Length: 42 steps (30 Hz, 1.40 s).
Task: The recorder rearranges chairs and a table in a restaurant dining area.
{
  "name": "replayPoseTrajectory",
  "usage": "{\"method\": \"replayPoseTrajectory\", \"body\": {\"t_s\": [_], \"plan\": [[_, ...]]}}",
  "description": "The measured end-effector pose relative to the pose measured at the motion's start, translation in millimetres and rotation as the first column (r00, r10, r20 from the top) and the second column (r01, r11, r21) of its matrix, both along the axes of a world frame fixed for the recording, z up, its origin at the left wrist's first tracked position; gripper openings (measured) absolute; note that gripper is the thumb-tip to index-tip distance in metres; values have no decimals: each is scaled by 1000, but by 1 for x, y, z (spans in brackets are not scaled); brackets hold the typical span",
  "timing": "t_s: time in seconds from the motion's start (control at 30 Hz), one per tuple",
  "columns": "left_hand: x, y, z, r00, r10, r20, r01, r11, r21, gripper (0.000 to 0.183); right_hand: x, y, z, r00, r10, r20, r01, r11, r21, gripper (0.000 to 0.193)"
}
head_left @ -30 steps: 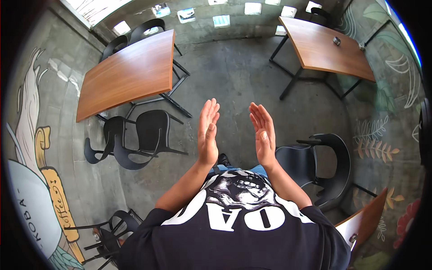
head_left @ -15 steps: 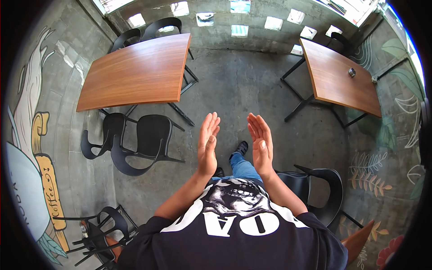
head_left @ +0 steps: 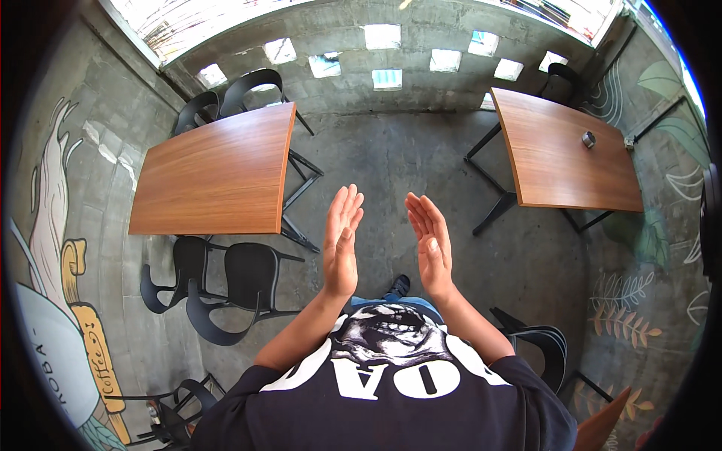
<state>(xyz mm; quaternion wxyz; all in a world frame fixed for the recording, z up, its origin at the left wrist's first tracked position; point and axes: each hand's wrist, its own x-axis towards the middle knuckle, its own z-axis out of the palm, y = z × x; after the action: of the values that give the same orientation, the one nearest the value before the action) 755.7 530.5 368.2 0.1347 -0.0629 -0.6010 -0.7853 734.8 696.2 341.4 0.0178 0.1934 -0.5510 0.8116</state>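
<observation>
My left hand (head_left: pixel 342 244) is raised in front of my chest, its fingers stretched upward and holding nothing. Across from it, my right hand (head_left: pixel 432 244) is held up the same way, palm inward and fingers straight. A gap separates the two palms, and grey floor shows between them. Neither hand touches anything. Nearest to my left hand is a brown wooden table (head_left: pixel 218 173) with black legs. To the right of my right hand stands a second wooden table (head_left: pixel 564 161), bearing a small round metallic object (head_left: pixel 588 139).
Black chairs (head_left: pixel 252 274) stand at the left table's near side, others behind it. Another black chair (head_left: pixel 538 346) is close by my right side. A concrete wall (head_left: pixel 338 90) with square openings runs along the back. Painted walls (head_left: pixel 98 225) flank both sides.
The view has tilted upward, so tables and chairs sit lower in the picture and more window shows. Both hands keep their raised, apart pose, shifted slightly left in the picture.
</observation>
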Motion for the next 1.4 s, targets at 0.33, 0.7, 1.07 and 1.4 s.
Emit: {"method": "replayPoseTrajectory", "body": {"t_s": [0.33, 0.7, 1.07, 1.4], "plan": [[-84, 10, -1, 999, -54, 7, 54, 998, 25, 69, -71, -2, 3, 999, -43, 17, 44, 999, -26, 75], [-220, -35, -21, 996, -79, -27, 82, 991, 109, 68, -199, -37, -4, 999, -43, 8, 42, 994, 105, 74], [-353, -77, -28, 982, -181, 46, 175, 979, 102, 69, -319, -81, -9, 989, -142, 47, 138, 987, 78, 73], [-463, -58, -32, 975, -207, 81, 199, 975, 102, 73, -425, -62, -14, 982, -180, 56, 178, 983, 45, 72]]}}
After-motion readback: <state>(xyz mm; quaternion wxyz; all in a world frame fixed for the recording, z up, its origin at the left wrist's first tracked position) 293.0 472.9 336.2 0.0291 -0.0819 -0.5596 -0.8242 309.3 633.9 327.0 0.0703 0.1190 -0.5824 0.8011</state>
